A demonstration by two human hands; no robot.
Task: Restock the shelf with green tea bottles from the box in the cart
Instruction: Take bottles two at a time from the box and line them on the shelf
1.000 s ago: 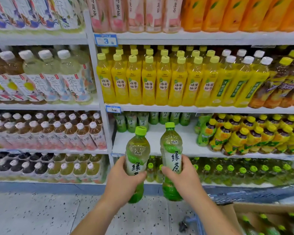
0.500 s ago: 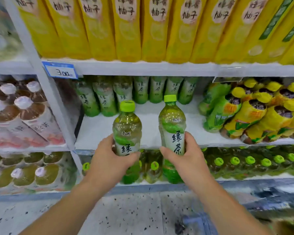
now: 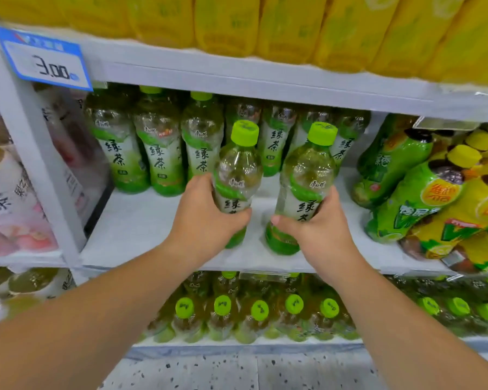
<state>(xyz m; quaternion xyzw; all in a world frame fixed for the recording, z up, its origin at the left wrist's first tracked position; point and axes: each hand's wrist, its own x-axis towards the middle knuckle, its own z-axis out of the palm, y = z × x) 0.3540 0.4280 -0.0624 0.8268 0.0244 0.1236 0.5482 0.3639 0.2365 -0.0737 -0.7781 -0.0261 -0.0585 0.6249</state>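
My left hand (image 3: 206, 220) wraps the left bottle (image 3: 238, 170) at its label, fingers curled round the back and thumb across the front. My right hand (image 3: 319, 229) grips the right bottle (image 3: 307, 170) the same way, a little lower. Both bottles are clear, glossy plastic, domed and faceted at the shoulder and narrowing to a short neck. Each is wrapped in a smooth green-and-white film label with black characters and wears a matte lime cap (image 3: 244, 132). Both hold pale yellow-green tea.

They stand upright and apart over the front of the white shelf (image 3: 141, 220), a flat board with a dull finish; I cannot tell whether their bases touch it. Just behind them the back row (image 3: 158, 153) of the same bottles stands at the rear, labels facing me. To the right, fatter bottles (image 3: 423, 198) in shiny green and yellow sleeves lean in a heap on the same board.

Above, yellow bottles (image 3: 265, 23) sit on the next board, and a blue-edged tag (image 3: 44, 61) reading 3.00 hangs at its left end by the grey post (image 3: 26, 142). Below, lime-capped bottles (image 3: 259, 311) fill the lower board. Left of the post, pink-labelled bottles (image 3: 9, 198) show. The floor (image 3: 237, 372) is pale and speckled
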